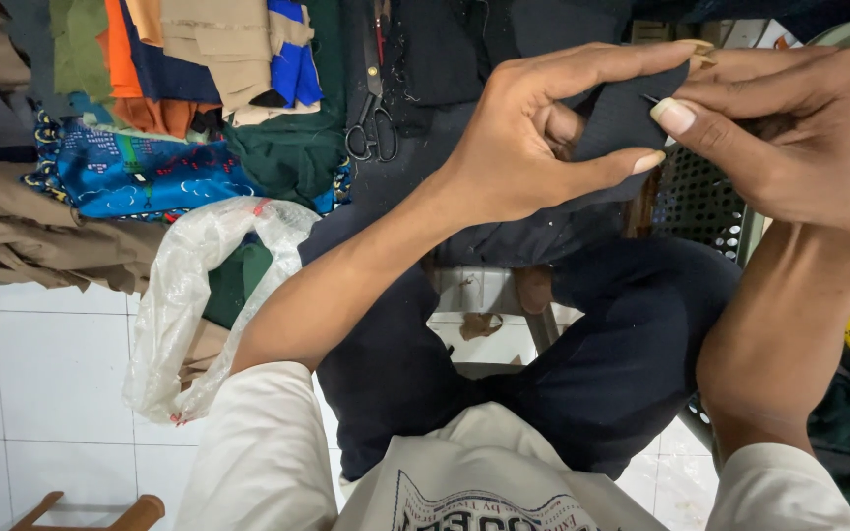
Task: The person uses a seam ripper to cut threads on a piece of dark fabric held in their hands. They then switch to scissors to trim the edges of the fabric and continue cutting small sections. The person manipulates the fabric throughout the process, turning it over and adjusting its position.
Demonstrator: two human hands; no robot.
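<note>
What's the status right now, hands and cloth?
Left hand and right hand both pinching black cloth. Scissors lie beyond, untouched. Nothing blocking.

left hand [533, 138] raised, pinching | right hand [789, 128] raised, fingertips pinched

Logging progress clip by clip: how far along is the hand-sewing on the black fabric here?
Done: nothing finished can be made out; no stitch line shows on the black fabric. In hand: the left hand pinches the fabric edge while the right hand holds a thin needle at it. Left: cannot be judged; the scissors lie untouched on the dark cloth beyond.
</note>
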